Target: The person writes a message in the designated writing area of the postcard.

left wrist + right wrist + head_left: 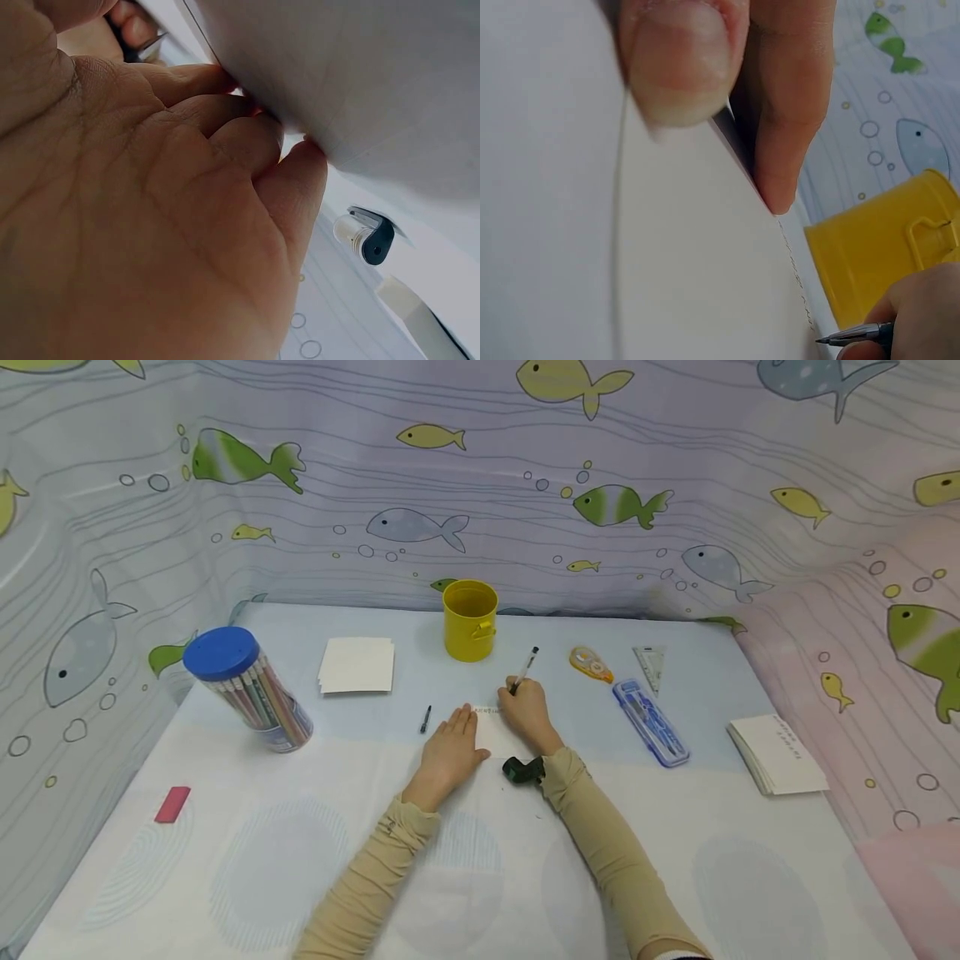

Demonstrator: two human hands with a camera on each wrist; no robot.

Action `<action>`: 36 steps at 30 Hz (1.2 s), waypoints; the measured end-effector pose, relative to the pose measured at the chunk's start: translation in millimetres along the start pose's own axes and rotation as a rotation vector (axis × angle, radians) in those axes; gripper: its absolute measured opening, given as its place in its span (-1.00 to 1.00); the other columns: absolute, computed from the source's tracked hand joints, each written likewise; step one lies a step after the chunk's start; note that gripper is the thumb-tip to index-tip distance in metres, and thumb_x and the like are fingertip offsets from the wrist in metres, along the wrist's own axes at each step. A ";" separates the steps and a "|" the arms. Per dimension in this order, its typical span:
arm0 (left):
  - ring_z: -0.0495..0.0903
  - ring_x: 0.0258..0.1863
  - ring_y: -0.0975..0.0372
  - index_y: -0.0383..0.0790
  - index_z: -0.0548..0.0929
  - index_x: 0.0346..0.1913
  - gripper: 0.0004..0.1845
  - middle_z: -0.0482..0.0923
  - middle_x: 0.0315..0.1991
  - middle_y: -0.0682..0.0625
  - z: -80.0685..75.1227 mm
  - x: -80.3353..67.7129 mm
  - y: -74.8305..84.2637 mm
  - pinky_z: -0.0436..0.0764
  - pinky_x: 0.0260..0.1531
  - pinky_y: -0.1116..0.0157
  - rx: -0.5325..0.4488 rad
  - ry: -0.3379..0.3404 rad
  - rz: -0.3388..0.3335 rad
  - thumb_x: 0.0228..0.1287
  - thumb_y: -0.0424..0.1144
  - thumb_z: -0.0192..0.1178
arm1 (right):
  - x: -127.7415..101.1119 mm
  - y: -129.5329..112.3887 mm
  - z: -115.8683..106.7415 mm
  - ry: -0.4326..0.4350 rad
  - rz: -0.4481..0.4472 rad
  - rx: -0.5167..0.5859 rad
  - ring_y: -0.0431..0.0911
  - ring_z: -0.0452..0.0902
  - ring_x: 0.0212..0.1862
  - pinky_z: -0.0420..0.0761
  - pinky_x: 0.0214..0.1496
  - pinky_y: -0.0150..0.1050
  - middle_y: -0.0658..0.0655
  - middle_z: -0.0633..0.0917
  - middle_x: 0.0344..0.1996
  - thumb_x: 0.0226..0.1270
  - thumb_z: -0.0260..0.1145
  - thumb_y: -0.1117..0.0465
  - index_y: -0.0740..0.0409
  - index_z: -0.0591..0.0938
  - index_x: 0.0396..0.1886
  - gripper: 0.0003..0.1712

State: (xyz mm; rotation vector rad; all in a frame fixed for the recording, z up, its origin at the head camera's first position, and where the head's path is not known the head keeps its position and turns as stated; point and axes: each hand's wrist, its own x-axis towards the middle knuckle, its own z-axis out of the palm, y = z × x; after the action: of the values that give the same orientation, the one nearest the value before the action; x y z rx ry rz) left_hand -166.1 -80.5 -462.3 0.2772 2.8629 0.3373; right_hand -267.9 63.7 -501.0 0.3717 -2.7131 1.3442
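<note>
In the head view, a small white paper sheet (491, 739) with a line of handwriting along its top lies on the table. My left hand (450, 747) rests flat on the sheet's left side, fingers extended. Above its right side, my right hand (528, 714) grips a pen (527, 667) with a clear barrel and dark end. The right wrist view shows the pen's tip (822, 341) at the written line, and the left thumb (679, 67) over the paper. A loose pen cap (425, 719) lies left of the left hand, also visible as a clear-and-black cap (367, 236).
Behind stand a yellow bucket (470, 635) and a blank paper stack (357, 666). A pencil jar (258, 697) and red eraser (172, 804) are left. Rightward lie correction tape (590, 664), a set square (651, 667), a blue case (651, 723) and a written paper stack (780, 756).
</note>
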 end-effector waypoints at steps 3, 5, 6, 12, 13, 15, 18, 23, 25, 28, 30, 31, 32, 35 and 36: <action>-0.02 0.55 0.01 -0.39 0.10 0.48 -0.21 -0.04 0.54 -0.22 -0.9 -0.9 0.1 0.12 0.51 0.06 -0.005 0.000 -0.001 0.41 0.05 0.07 | -0.7 0.0 0.0 -0.018 0.000 0.012 -0.21 -0.16 -0.67 -0.06 -0.61 -0.38 -0.07 0.04 -0.79 0.25 0.08 0.36 0.03 0.13 -0.79 -0.52; -0.01 0.55 0.00 -0.40 0.11 0.48 -0.21 -0.03 0.54 -0.22 -1.3 -1.4 0.4 0.12 0.51 0.06 -0.005 0.003 0.001 0.41 0.04 0.08 | -1.3 -0.2 -0.3 -0.025 0.002 0.025 -0.21 -0.15 -0.67 -0.06 -0.61 -0.38 -0.07 0.05 -0.80 0.24 0.08 0.36 0.04 0.13 -0.79 -0.53; 0.00 0.54 0.00 -0.40 0.12 0.48 -0.21 -0.03 0.54 -0.23 -1.5 -1.6 0.5 0.13 0.50 0.06 -0.003 0.005 0.003 0.41 0.04 0.08 | -1.6 -0.3 -0.5 -0.022 0.003 0.036 -0.22 -0.15 -0.68 -0.06 -0.62 -0.39 -0.08 0.05 -0.81 0.23 0.08 0.37 0.04 0.13 -0.79 -0.53; 0.01 0.54 0.00 -0.41 0.12 0.47 -0.21 -0.02 0.54 -0.23 -1.0 -0.7 0.4 0.14 0.50 0.06 0.020 0.010 0.012 0.41 0.05 0.07 | -1.9 1.6 -0.4 0.009 -0.025 0.077 -0.25 -0.14 -0.72 -0.06 -0.68 -0.42 -0.13 0.07 -0.86 0.22 0.07 0.38 0.03 0.14 -0.81 -0.52; 0.01 0.54 0.00 -0.41 0.12 0.47 -0.21 -0.02 0.54 -0.23 -1.2 -0.6 0.3 0.14 0.50 0.06 0.022 0.009 0.011 0.41 0.05 0.07 | -1.7 1.6 -0.3 0.011 -0.033 0.070 -0.25 -0.14 -0.72 -0.06 -0.68 -0.42 -0.13 0.07 -0.86 0.22 0.07 0.38 0.02 0.14 -0.81 -0.52; 0.01 0.54 0.00 -0.40 0.12 0.48 -0.21 -0.02 0.54 -0.23 -1.6 -0.5 0.2 0.15 0.50 0.07 0.025 0.011 0.009 0.41 0.05 0.07 | -1.2 1.2 -0.2 0.013 -0.045 0.056 -0.25 -0.14 -0.71 -0.05 -0.66 -0.43 -0.13 0.07 -0.85 0.22 0.08 0.37 0.02 0.14 -0.80 -0.53; 0.01 0.54 0.00 -0.41 0.12 0.47 -0.21 -0.02 0.54 -0.23 -1.8 -0.8 0.0 0.14 0.50 0.06 0.016 0.012 0.009 0.40 0.05 0.08 | -1.3 0.9 0.1 0.018 -0.040 0.053 -0.25 -0.13 -0.71 -0.05 -0.66 -0.43 -0.12 0.07 -0.85 0.23 0.08 0.37 0.03 0.14 -0.80 -0.53; 0.01 0.54 -0.01 -0.42 0.12 0.47 -0.20 -0.02 0.54 -0.24 0.3 -1.4 -1.0 0.15 0.49 0.05 0.004 0.010 0.012 0.40 0.04 0.09 | -2.4 1.6 0.5 -0.001 -0.017 0.058 -0.25 -0.13 -0.71 -0.04 -0.66 -0.42 -0.11 0.08 -0.84 0.24 0.08 0.37 0.03 0.15 -0.80 -0.53; 0.02 0.54 -0.01 -0.42 0.13 0.47 -0.21 -0.01 0.54 -0.24 1.4 -0.8 -1.4 0.15 0.49 0.05 0.005 0.012 0.011 0.40 0.04 0.09 | -2.6 1.3 0.4 -0.012 -0.014 0.053 -0.24 -0.12 -0.71 -0.04 -0.65 -0.42 -0.10 0.09 -0.83 0.25 0.08 0.36 0.03 0.15 -0.79 -0.53; 0.02 0.54 0.00 -0.41 0.13 0.47 -0.21 -0.01 0.54 -0.23 2.3 0.2 -1.7 0.15 0.49 0.06 0.009 0.017 0.012 0.40 0.05 0.09 | -2.4 0.7 -0.1 -0.016 -0.006 0.051 -0.24 -0.11 -0.70 -0.04 -0.65 -0.41 -0.09 0.10 -0.83 0.24 0.09 0.36 0.03 0.16 -0.79 -0.54; 0.02 0.54 0.00 -0.41 0.13 0.47 -0.20 -0.01 0.54 -0.23 2.1 0.2 -1.3 0.15 0.49 0.06 0.008 0.017 0.013 0.40 0.05 0.09 | -2.4 0.5 -0.2 -0.013 0.000 0.048 -0.25 -0.11 -0.71 -0.04 -0.66 -0.42 -0.09 0.10 -0.83 0.24 0.09 0.36 0.03 0.16 -0.79 -0.54; 0.01 0.54 0.00 -0.41 0.12 0.47 -0.20 -0.02 0.54 -0.23 2.1 0.0 -1.0 0.15 0.50 0.06 0.007 0.015 0.012 0.40 0.05 0.09 | -2.4 0.5 -0.2 -0.010 0.003 0.046 -0.25 -0.11 -0.71 -0.04 -0.66 -0.42 -0.09 0.10 -0.83 0.23 0.09 0.36 0.03 0.16 -0.79 -0.54; 0.02 0.54 0.00 -0.41 0.13 0.47 -0.21 -0.01 0.54 -0.24 2.1 -0.1 -0.8 0.15 0.50 0.06 0.003 0.014 0.013 0.40 0.04 0.09 | -2.2 0.9 0.0 -0.009 0.006 0.041 -0.25 -0.12 -0.71 -0.04 -0.67 -0.43 -0.09 0.10 -0.83 0.23 0.09 0.37 0.03 0.16 -0.80 -0.54; 0.02 0.54 -0.01 -0.42 0.13 0.47 -0.21 -0.01 0.53 -0.24 1.6 -0.2 -0.4 0.15 0.49 0.05 -0.005 0.015 0.011 0.39 0.03 0.10 | -1.6 1.1 0.4 -0.004 0.012 0.037 -0.26 -0.12 -0.72 -0.04 -0.67 -0.43 -0.10 0.10 -0.84 0.23 0.08 0.37 0.03 0.16 -0.80 -0.54; 0.02 0.54 0.00 -0.42 0.13 0.47 -0.21 -0.01 0.53 -0.24 1.5 -0.2 -0.2 0.15 0.50 0.05 -0.007 0.016 0.010 0.39 0.03 0.10 | -1.4 0.9 0.4 -0.004 0.012 0.032 -0.26 -0.11 -0.71 -0.04 -0.67 -0.43 -0.10 0.10 -0.84 0.23 0.08 0.36 0.03 0.16 -0.80 -0.54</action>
State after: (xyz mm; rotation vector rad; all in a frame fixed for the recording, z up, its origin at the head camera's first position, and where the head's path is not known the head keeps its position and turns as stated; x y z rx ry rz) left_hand -165.5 -80.5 -463.8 0.2882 2.8760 0.3531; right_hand -266.8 64.2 -502.2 0.3624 -2.7045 1.3929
